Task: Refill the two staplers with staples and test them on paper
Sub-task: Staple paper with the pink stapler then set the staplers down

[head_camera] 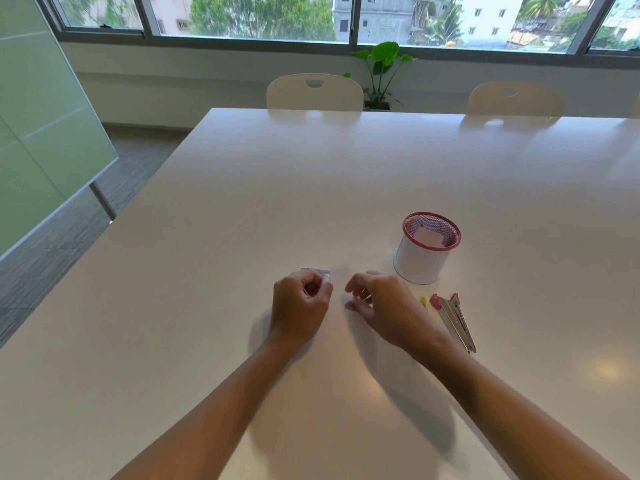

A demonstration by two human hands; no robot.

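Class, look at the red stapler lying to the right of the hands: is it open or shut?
Open. The red stapler lies on the table with its red-tipped top swung apart from the metal staple channel.

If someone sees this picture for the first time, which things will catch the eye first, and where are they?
The two bare hands at the centre of the white table draw the eye first: the left hand is curled around something small, the right hand open beside it. Next comes the red-rimmed mesh cup to the right of the hands. Just in front of the cup lies a red stapler, hinged open.
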